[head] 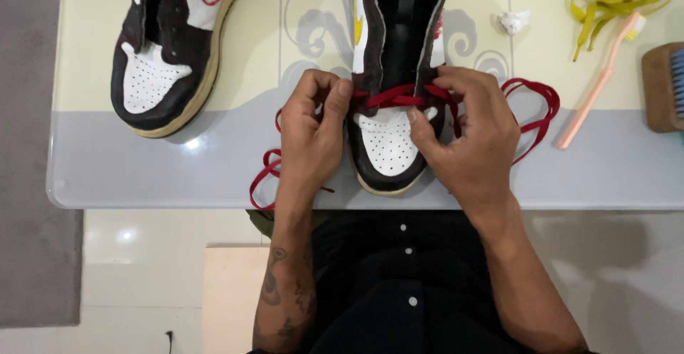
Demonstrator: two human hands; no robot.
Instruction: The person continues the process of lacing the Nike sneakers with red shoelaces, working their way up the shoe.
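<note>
Both hands pinch the red lace (396, 99) across the near shoe (390, 140) on the table (142, 176): left hand (311, 136) and right hand (467, 136) fingers are closed on it. Uneven pulling may leave one end short, or slip it from an eyelet.

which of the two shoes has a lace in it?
The shoe between the left hand and right hand: a red lace crosses its lowest eyelets. The other shoe, at upper left, shows bare eyelets.
</note>
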